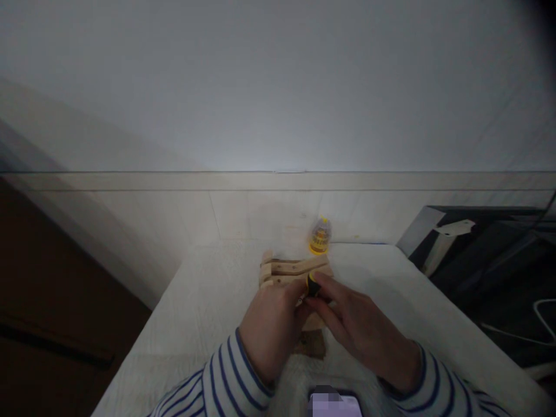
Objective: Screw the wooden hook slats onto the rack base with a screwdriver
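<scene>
A small screwdriver with a black and yellow handle (312, 285) is pinched in the fingers of my right hand (362, 324). My left hand (271, 324) is closed right beside it, its fingertips meeting near the tool's lower end; what they hold is hidden. Just beyond both hands lies a light wooden assembly (295, 268) of slats and rounded end pieces with small holes. Another pale wooden part (315, 322) shows beneath my fingers. Closer to me is a darker brown piece (313, 344), partly covered by my left hand.
A clear, dome-shaped container with a yellow base (319, 238) stands by the wall at the back of the white table (208, 284). A phone (334, 404) is at the bottom edge. Dark panels and a pale metal bracket (445, 246) lean on the right.
</scene>
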Demonstrator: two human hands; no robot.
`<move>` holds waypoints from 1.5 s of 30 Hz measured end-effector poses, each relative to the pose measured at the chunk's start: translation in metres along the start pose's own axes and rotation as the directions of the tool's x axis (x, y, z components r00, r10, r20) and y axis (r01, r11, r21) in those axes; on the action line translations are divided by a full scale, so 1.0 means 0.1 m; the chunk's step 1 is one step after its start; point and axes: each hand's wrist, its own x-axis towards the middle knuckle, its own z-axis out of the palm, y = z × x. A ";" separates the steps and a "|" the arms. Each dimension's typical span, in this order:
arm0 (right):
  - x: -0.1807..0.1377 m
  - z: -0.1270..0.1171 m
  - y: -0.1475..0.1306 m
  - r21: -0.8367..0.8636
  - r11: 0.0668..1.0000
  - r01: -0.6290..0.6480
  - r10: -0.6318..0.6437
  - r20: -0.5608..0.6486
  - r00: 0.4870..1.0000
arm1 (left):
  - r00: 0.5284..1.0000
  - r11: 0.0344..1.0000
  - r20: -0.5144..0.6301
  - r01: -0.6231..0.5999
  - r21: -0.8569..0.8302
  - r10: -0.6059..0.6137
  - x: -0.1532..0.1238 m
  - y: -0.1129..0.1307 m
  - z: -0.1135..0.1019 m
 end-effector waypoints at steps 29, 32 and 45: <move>0.14 -0.23 -0.15 -0.068 0.995 0.069 -0.068 0.027 0.997 | 1.000 1.000 0.026 0.010 0.009 -0.010 0.03 0.01 0.00; 0.13 -0.22 -0.13 -0.081 0.994 0.079 -0.078 0.017 0.997 | 0.999 0.998 0.026 0.029 0.049 -0.030 0.03 0.00 0.01; 0.12 -0.18 -0.12 -0.103 0.991 0.090 -0.091 -0.004 0.996 | 0.999 0.999 0.011 -0.037 0.035 0.036 0.02 0.00 0.00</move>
